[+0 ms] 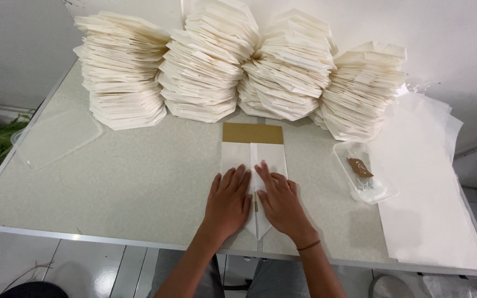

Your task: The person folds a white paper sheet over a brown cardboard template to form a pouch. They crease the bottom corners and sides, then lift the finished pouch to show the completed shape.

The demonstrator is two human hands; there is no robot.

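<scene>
Head view looked down on a speckled grey table (139,182) with a shiny metal edge. Both hands lay flat on a folded white paper piece (254,160) near the front edge of the table, right in the middle. The left hand (228,201) pressed on the left flap with its fingers spread and straight, gripping nothing. The right hand (280,200) pressed on the right flap the same way, flat and unclenched, with a thin dark band on its wrist. The two hands sat side by side, almost touching. The paper looked smooth and crisp, with two flaps meeting down the middle and a point at the bottom. A brown cardboard strip (252,133) showed at its top end.

Behind it, against the white wall, stood four tall stacks of folded cream paper (211,66). They looked bumpy and wavy at the sides. To the right lay a pile of thin white sheets (426,187), flat and soft. A small clear plastic tray (366,174) with a brown bit inside sat between that pile and the hands. A clear plastic lid (56,138) lay flat on the left.
</scene>
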